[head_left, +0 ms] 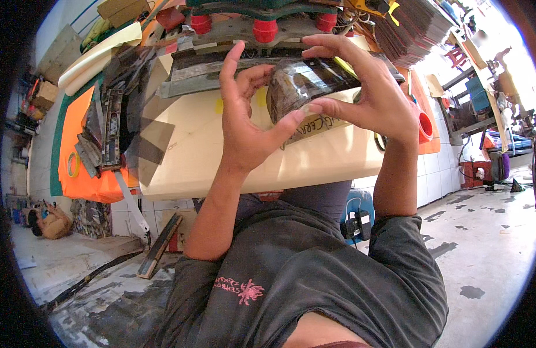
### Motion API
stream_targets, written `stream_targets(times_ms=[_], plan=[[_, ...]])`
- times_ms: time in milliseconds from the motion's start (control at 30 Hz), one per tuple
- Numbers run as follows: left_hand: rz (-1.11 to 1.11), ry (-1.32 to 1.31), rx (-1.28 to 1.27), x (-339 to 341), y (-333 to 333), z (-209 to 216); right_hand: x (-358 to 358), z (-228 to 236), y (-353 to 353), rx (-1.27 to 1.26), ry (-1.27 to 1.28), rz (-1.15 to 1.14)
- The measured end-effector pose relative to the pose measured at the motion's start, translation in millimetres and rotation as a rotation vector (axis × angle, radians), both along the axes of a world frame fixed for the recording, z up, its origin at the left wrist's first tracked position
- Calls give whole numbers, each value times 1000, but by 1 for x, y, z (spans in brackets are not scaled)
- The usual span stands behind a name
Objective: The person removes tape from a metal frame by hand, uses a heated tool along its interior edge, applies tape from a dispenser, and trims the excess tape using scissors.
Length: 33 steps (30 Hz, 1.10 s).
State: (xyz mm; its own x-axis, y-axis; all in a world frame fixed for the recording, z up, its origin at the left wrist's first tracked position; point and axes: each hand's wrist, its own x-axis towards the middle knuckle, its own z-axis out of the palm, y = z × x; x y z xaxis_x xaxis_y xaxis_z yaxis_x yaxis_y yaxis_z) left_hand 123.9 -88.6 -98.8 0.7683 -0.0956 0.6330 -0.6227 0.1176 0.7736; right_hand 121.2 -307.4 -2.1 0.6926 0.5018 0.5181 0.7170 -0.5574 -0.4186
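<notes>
A dark, glossy, see-through sheet (305, 84), curled into a curved shape, is held up between my hands over the table. My left hand (247, 116) has its thumb at the sheet's lower edge and some fingertips at its left side; its index finger sticks up, away from it. From the right, my right hand (369, 90) bends round the sheet, thumb at the lower edge and fingers reaching toward the top. The two thumb tips are close together. Below lies a cream sheet (204, 145) with a handwritten brown strip (326, 124) on it.
A machine with red feet (265, 30) stands at the far edge. Flat grey strips (192, 84) lie before it. Orange material (99, 182), dark scraps and a yellow ring (74, 165) are at left. On the right are a red roll (425, 127) and stacked brown sheets (410, 32).
</notes>
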Motion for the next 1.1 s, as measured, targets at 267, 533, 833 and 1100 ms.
stream_targets(times_ms=[267, 533, 833, 1100], plan=[[-17, 44, -137, -4, -7, -2, 3, -7, 1, 65, 12, -5], [16, 31, -170, -6, -12, -10, 2, -5, 1, 119, 85, 21], [-5, 49, -220, -10, -14, -11, -25, 14, 36, 38, 157, -270], [-17, 31, -251, -9, -15, -10, -20, 9, 41, 83, 204, -252]])
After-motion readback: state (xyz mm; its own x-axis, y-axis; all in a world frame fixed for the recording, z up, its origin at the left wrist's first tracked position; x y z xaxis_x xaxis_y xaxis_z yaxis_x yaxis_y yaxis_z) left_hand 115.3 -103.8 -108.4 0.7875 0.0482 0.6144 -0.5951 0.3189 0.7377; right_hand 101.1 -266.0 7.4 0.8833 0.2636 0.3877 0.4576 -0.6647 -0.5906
